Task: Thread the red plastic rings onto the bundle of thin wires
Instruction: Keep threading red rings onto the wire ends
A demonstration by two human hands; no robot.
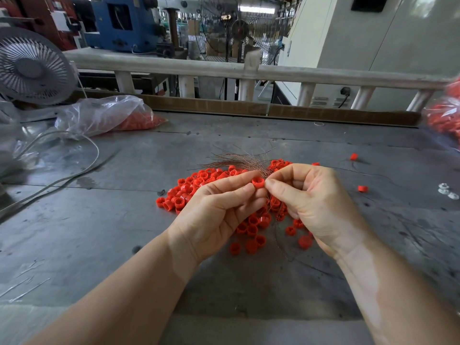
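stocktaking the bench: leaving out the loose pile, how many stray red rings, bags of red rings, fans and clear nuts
stray red rings: 2
bags of red rings: 2
fans: 2
clear nuts: 3
total: 9

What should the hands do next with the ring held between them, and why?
Probably slide the red ring further along the wire bundle. The left hand pinches the ring right at the point where the right hand pinches the wires, so the ring seems to be at the threading point, with the pile of rings waiting below.
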